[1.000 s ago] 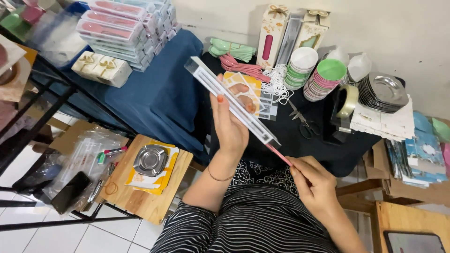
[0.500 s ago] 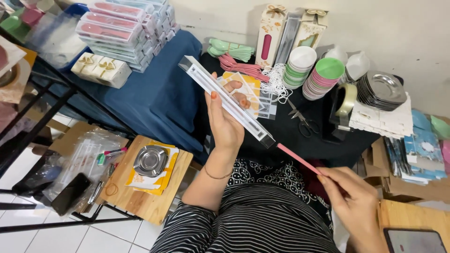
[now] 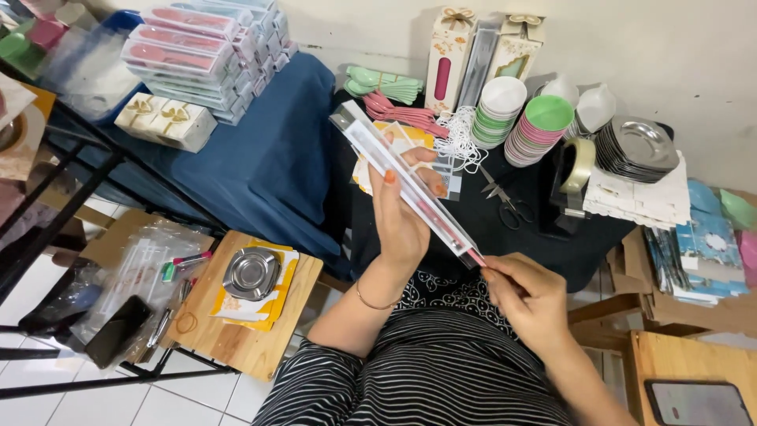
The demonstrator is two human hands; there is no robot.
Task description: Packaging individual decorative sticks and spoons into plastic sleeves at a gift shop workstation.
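Observation:
My left hand point(image 3: 402, 217) grips a long, narrow white box with a clear window point(image 3: 406, 188), held slanted from upper left to lower right above my lap. A pink utensil point(image 3: 475, 258) shows at the box's lower end, most of it inside. My right hand point(image 3: 530, 298) pinches that pink end right at the box's opening, fingers closed on it.
On the dark cloth table point(image 3: 276, 173) lie stacked pink and green bowls point(image 3: 536, 126), metal trays point(image 3: 637, 146), a tape dispenser point(image 3: 574, 175), scissors point(image 3: 505, 201), pink and green spoons point(image 3: 394, 99) and boxed sets point(image 3: 205, 47). A wooden stool point(image 3: 244, 323) at left carries a metal tray.
My right hand has come back up to the box's lower end, and the pink utensil, which stuck far out half a second ago, is now almost fully inside.

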